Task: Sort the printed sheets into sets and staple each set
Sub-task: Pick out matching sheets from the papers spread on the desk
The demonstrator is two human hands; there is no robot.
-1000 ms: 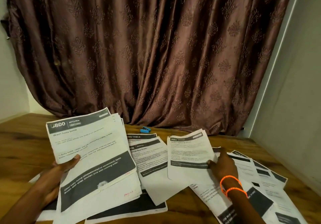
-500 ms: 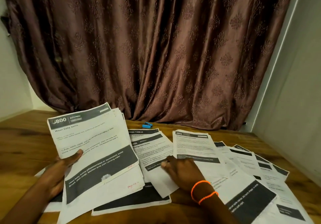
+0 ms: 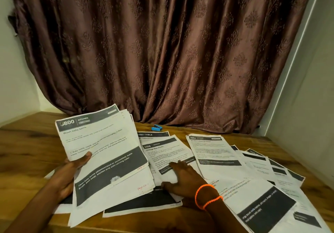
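My left hand [image 3: 68,174] grips a stack of printed sheets [image 3: 103,153] tilted up off the table; its top page reads "3800 KITCHEN, Wash baby bottle". Flat on the sheet headed "3406" [image 3: 162,151] in the middle of the table lies my right hand [image 3: 182,178], fingers spread, with orange bands on the wrist. To the right lies a sheet headed "2652" [image 3: 213,153], and more sheets [image 3: 267,169] fan out beyond it. A small blue stapler [image 3: 156,128] sits at the back near the curtain, away from both hands.
The wooden table [image 3: 27,142] runs to a brown patterned curtain [image 3: 162,51] at the back. A pale wall [image 3: 307,106] closes the right side. A dark-printed sheet [image 3: 142,203] lies near the front edge under the others.
My right hand has let go of the "2652" sheet, which now lies flat, and moved left onto the "3406" sheet. The left hand keeps its stack raised.
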